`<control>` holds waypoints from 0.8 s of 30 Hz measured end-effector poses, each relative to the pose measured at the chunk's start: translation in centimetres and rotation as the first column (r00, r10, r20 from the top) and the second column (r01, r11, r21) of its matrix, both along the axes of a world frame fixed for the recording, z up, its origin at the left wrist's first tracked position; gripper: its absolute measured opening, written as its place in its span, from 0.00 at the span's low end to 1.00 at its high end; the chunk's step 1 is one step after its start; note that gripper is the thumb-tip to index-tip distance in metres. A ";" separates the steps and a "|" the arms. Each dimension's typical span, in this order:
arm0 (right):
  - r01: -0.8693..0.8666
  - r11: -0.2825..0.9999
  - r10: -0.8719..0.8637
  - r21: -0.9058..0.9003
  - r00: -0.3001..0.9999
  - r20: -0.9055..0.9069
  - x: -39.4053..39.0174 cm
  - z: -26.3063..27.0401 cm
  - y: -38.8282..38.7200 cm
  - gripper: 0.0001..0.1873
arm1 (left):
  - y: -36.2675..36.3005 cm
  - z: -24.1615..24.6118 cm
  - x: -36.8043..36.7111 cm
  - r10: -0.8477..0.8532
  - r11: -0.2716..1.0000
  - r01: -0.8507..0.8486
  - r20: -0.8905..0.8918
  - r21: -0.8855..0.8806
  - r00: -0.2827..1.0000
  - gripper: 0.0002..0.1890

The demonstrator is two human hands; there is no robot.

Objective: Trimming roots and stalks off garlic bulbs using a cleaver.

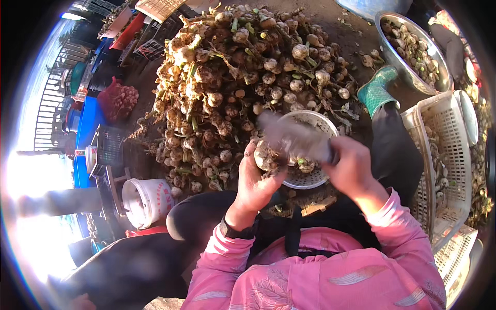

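Note:
My left hand (254,182) is closed around a soil-covered bulb (265,155) that looks like garlic. In my right hand (350,162) is the handle of a wide-bladed knife (306,141), blurred by motion, its blade reaching left to just above the bulb. Beneath both lies a round perforated basin (306,182) with a trimmed bulb (306,166) in it. Beyond my hands rises a large heap of dirty bulbs (232,85) with stems and roots. The blade hides part of the basin, and whether it touches the bulb I cannot tell.
A white bucket (141,203) stands at my left, near blue tubs (90,120) and a dark crate (109,145). To my right are a white plastic basket (451,162) and a metal basin (445,77) of bulbs. My green boot (378,89) rests beside the heap.

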State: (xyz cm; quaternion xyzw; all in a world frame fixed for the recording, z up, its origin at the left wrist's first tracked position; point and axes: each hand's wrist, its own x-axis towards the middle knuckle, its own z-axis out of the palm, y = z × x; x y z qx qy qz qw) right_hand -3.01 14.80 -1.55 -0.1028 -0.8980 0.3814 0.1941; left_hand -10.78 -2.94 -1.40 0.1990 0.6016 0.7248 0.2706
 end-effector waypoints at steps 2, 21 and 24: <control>-0.180 0.973 0.201 0.147 0.970 -0.139 0.2 0.2 -1.7 0.09 | -1.2 -1.8 1.0 -0.062 0.887 -0.075 0.278 0.456 0.959 0.38; 0.109 0.872 -0.088 -0.476 0.994 0.065 -4.1 -0.8 0.9 0.08 | -1.5 0.8 -3.3 0.192 0.981 -0.183 -0.292 0.059 0.937 0.29; -0.095 0.911 0.090 -0.402 0.995 -0.030 -3.8 1.5 -0.8 0.07 | -0.8 0.9 -1.9 0.442 0.871 -0.452 0.094 0.193 0.892 0.32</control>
